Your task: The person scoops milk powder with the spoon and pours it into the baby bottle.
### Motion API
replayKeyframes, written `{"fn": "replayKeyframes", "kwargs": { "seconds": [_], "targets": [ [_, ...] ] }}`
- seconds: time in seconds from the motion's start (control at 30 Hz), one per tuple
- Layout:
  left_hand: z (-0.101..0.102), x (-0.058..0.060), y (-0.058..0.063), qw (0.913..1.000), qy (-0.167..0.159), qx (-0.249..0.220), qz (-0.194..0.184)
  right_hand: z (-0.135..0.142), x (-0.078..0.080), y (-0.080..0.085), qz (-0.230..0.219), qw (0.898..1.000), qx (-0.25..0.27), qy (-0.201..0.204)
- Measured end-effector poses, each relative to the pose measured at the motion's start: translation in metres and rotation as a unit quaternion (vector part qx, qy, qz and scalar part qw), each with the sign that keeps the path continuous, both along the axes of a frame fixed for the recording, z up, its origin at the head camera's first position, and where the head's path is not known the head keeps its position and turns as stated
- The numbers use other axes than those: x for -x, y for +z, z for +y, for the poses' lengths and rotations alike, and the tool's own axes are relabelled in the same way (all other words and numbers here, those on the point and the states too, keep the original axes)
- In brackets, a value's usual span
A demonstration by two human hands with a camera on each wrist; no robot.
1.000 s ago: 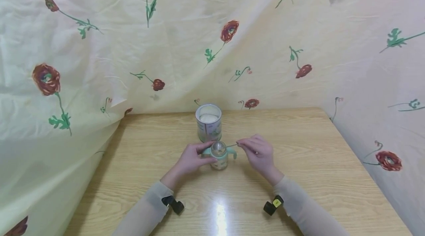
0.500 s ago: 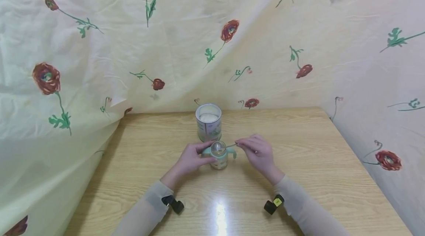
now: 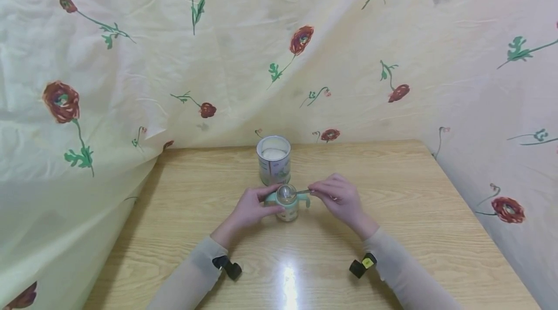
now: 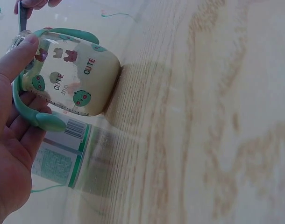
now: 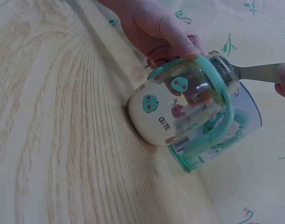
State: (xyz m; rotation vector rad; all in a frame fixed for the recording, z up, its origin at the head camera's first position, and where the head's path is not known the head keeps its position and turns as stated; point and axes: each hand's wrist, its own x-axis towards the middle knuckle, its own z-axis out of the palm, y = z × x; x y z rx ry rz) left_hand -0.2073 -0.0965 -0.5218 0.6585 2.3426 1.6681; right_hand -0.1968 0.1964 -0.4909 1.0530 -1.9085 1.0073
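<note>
Behind the bottle [image 5: 168,109] stands an open tin [image 3: 273,172].

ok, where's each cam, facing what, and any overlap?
Head: worn on head, facing forward and down at table, can, bottle; shows left hand, right hand, sleeves.
Left wrist: worn there, facing bottle side-on; shows left hand, right fingers at top edge.
Right wrist: worn there, facing bottle, can behind; shows left hand, right fingers at right edge.
Shared: both wrist views show bottle, can, utensil.
</note>
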Motion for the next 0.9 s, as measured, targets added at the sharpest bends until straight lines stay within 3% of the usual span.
{"fn": "replayKeyframes", "kwargs": {
  "seconds": [0.2,0.4,0.67,0.9],
  "targets": [
    [-0.002,0.001,0.001,1.0,0.003,-0.002,-0.002,-0.001,0.003,0.003,0.019,1.0,-0.011,0.013],
    [-0.001,0.002,0.001,1.0,-0.006,-0.004,0.002,0.0,0.007,0.004,-0.002,1.0,-0.009,0.006],
    [-0.001,0.002,0.004,0.9998,-0.018,-0.003,-0.002,0.003,0.009,0.009,-0.091,0.996,0.007,0.022],
    [-0.004,0.002,0.01,0.9996,-0.027,-0.01,0.007,0.007,0.012,0.019,-0.176,0.984,0.018,0.037]
  ]
}}
